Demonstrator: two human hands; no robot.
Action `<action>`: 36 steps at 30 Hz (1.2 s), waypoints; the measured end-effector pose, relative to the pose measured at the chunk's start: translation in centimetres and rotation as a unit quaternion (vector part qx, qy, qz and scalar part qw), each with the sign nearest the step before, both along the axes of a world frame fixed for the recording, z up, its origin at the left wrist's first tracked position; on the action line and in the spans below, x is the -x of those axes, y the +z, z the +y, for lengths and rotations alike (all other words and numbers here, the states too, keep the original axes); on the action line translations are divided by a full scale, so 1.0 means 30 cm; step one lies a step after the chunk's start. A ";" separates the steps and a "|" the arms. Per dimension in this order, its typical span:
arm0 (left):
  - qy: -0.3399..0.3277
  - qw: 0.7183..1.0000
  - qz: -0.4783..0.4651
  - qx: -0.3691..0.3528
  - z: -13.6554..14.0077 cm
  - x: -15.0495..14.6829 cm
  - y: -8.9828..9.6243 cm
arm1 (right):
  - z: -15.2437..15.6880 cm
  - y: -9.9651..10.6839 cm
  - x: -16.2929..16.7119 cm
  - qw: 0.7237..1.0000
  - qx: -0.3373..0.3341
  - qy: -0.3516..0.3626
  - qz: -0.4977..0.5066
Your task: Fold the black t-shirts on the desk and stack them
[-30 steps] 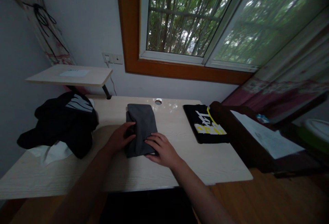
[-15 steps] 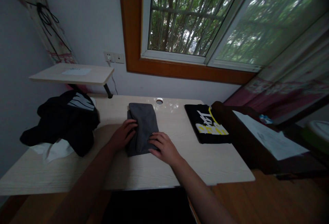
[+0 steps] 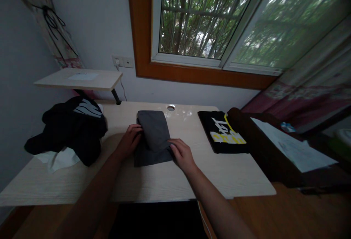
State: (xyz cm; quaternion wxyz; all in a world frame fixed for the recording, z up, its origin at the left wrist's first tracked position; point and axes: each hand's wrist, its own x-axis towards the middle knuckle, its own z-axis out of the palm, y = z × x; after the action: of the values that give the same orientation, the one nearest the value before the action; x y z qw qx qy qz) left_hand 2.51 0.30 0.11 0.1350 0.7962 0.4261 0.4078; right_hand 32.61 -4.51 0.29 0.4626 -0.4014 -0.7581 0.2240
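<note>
A dark grey folded garment [image 3: 155,129] lies on the table in front of me, its upper layer forming a flap over a wider layer below. At its left edge my left hand [image 3: 131,140] is curled, fingertips gripping the fabric. My right hand [image 3: 183,153] pinches the flap's lower right corner between thumb and fingers. What kind of garment it is, I cannot tell.
On the left of the wooden table [image 3: 164,188] sits a rumpled black and white clothes pile [image 3: 74,129], below a small raised shelf [image 3: 82,78]. A folded black shirt [image 3: 223,133] with white and yellow print lies at the right. Beyond it stands dark furniture with a paper sheet [image 3: 290,144].
My right hand has shifted slightly right, from lying on the cloth to pinching its edge. The upper flap is flatter and spread toward the right. My left hand has moved slightly left.
</note>
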 end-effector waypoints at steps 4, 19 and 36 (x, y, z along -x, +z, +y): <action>-0.004 1.000 0.006 0.007 0.005 0.004 -0.002 | 0.005 -0.002 -0.010 0.996 0.033 -0.066 0.049; -0.014 0.989 0.102 0.103 0.028 0.006 -0.028 | 0.008 -0.002 -0.009 0.999 0.005 -0.025 0.029; 0.012 0.992 0.047 0.114 0.046 0.022 -0.030 | -0.009 -0.014 0.029 0.975 -0.056 0.072 -0.205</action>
State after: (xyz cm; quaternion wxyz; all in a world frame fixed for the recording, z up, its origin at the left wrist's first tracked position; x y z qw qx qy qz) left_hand 1.86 1.67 -0.78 0.1997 0.7885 0.4855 0.3204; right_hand 31.74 -4.78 -0.12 0.3019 -0.3563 -0.8750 0.1274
